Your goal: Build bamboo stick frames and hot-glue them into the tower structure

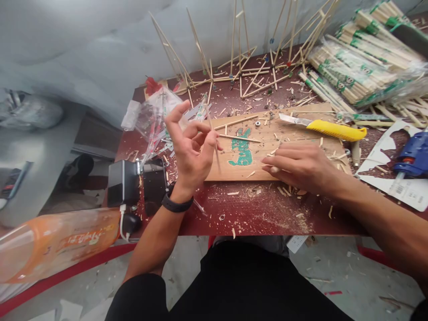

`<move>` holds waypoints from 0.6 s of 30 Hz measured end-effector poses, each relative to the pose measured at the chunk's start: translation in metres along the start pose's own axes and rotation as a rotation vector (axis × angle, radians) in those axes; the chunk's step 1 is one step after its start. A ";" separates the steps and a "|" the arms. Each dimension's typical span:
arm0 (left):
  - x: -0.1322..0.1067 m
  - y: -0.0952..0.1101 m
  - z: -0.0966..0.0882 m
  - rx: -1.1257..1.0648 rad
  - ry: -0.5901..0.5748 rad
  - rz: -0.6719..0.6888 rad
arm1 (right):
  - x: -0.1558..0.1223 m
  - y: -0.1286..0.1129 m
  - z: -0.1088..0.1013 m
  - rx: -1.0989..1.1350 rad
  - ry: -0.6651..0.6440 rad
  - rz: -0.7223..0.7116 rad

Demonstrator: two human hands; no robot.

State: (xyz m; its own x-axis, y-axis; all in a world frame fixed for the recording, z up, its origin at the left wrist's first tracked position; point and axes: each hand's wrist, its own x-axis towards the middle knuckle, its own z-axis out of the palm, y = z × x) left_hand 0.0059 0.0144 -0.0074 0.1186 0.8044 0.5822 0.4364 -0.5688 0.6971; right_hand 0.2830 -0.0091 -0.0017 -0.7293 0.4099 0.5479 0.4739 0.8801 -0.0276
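Note:
My left hand (pixel 194 147) is raised over the left end of a wooden board (pixel 259 156). Its thumb and fingers pinch a thin wooden stick (pixel 216 154), which is smeared by motion. Another thin stick (pixel 240 138) reaches from beside those fingertips across a green animal figure (pixel 243 156) on the board. Low over the board's right half, my right hand (pixel 297 167) has its fingers pressed together; anything inside them is hidden. Behind it lies a yellow utility knife (pixel 336 129) with its blade out, pointing left.
Frames of joined sticks (pixel 240 78) stand along the back wall. Bagged chopsticks (pixel 364 67) pile up at back right, with a blue glue gun (pixel 413 154) at far right. Plastic wrappers (pixel 150 120), a black device (pixel 123 183) and an orange bottle (pixel 67 240) are left. Shavings litter the table (pixel 214 218).

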 end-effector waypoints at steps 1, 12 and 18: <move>0.000 -0.003 -0.002 0.027 -0.043 -0.015 | 0.001 -0.002 0.001 -0.006 -0.033 -0.013; -0.012 0.005 0.002 0.141 -0.540 0.167 | 0.011 -0.019 0.006 0.032 -0.260 -0.020; -0.015 0.001 0.004 0.055 -0.549 0.132 | 0.003 -0.003 -0.009 0.358 0.011 0.115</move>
State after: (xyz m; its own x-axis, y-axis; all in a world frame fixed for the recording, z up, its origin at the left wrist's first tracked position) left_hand 0.0086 0.0026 -0.0171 0.6153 0.7066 0.3496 0.4302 -0.6725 0.6022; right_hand 0.2834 -0.0121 0.0074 -0.6753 0.5101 0.5327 0.3486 0.8573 -0.3789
